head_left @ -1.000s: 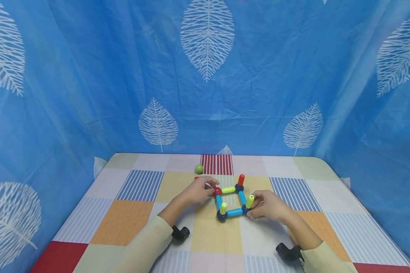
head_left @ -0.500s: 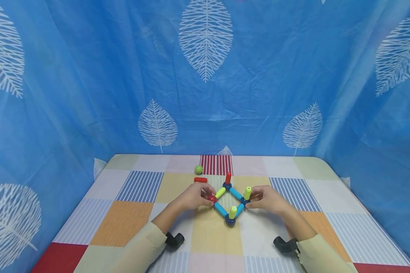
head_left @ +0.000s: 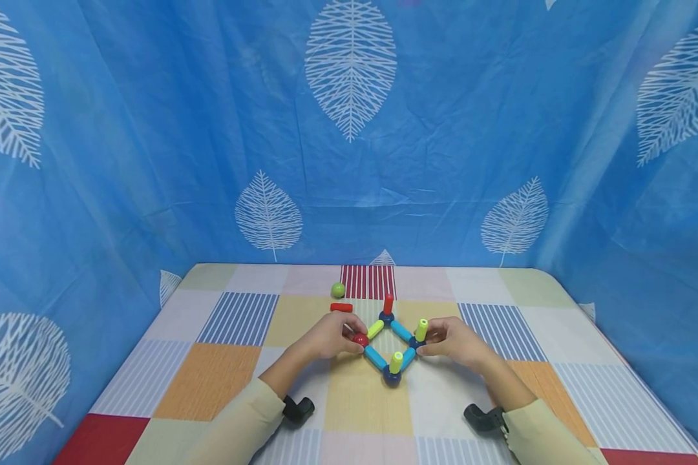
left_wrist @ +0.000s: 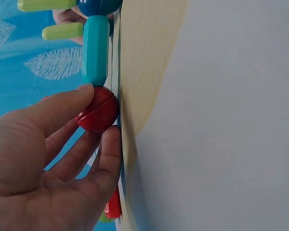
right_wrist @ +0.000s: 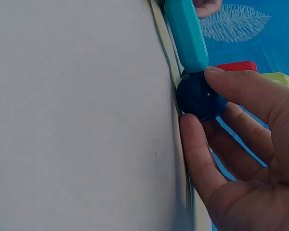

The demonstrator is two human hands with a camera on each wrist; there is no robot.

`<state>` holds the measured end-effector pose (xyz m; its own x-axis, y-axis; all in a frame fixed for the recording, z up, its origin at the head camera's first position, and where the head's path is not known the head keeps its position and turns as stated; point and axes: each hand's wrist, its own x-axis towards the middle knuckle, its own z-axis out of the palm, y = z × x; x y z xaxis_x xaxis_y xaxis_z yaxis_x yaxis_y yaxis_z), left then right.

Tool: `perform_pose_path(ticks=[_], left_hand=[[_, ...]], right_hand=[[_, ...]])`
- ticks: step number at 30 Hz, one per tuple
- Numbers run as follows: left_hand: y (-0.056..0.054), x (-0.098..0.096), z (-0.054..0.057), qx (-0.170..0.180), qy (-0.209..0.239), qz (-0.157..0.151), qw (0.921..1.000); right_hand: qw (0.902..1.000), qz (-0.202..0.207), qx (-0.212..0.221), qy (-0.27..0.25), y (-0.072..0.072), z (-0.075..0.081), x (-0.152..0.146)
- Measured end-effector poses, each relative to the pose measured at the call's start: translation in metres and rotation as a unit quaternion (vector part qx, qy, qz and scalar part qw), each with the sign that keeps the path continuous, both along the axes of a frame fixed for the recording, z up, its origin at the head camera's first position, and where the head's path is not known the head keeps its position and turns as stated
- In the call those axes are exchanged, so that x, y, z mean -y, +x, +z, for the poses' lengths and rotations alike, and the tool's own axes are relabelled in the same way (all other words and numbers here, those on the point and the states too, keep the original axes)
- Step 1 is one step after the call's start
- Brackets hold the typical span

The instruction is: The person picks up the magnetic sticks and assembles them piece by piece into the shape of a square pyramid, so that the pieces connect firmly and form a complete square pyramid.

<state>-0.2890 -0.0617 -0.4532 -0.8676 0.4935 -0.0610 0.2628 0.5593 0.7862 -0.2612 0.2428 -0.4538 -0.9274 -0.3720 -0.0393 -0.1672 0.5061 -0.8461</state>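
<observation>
A four-sided frame of rods and balls lies on the table, one corner towards me. My left hand (head_left: 333, 334) pinches the red ball (left_wrist: 99, 110) at its left corner between thumb and fingers. At the right corner my right hand (head_left: 456, 339) pinches a dark blue ball (right_wrist: 200, 98). Light blue rods (head_left: 375, 357) and a yellow-green rod (head_left: 375, 329) join the corners. An upright red rod (head_left: 388, 304) stands on the back ball (head_left: 386, 318). Yellow-green rods rise from the right ball and from the front ball (head_left: 392, 376).
A loose red rod (head_left: 341, 307) lies behind my left hand, with a green ball (head_left: 338, 290) farther back. The patchwork tablecloth (head_left: 368, 413) covers the table. Blue leaf-patterned curtains (head_left: 442, 129) hang behind and at both sides. Black wrist mounts (head_left: 298, 410) sit below the hands.
The frame has turned counterclockwise, both hands moving with it. The left hand came nearer and the right hand went slightly back, uncovering the loose red rod. Over the last half second little has moved.
</observation>
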Motion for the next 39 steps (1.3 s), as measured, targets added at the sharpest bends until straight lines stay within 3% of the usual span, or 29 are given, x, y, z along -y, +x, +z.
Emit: perform_pose_path(ticks=[13,20,23,29,33,39], left_hand=[[-0.001,0.0,-0.001,0.013,0.004,0.001,0.9999],[-0.008,0.007,0.005,-0.012,0.012,-0.006,0.9998],[-0.014,0.011,0.009,-0.017,0.018,0.007,0.9997],[-0.028,0.015,0.014,-0.034,0.01,0.064,0.9973],[-0.038,0.015,0.011,-0.072,-0.01,0.076,0.9945],[-0.044,0.014,0.008,-0.078,-0.029,0.082,0.9932]], right_hand=[[0.9998,-0.009,0.013,-0.014,-0.003,-0.006,-0.004],[0.9988,-0.022,0.036,-0.023,-0.004,-0.008,-0.004],[0.9986,-0.027,0.04,-0.021,-0.005,-0.007,-0.004],[0.9981,-0.03,0.047,-0.027,-0.006,-0.008,-0.006],[0.9977,-0.029,0.052,-0.034,-0.006,-0.009,-0.006],[0.9972,-0.029,0.057,-0.039,-0.004,-0.008,-0.006]])
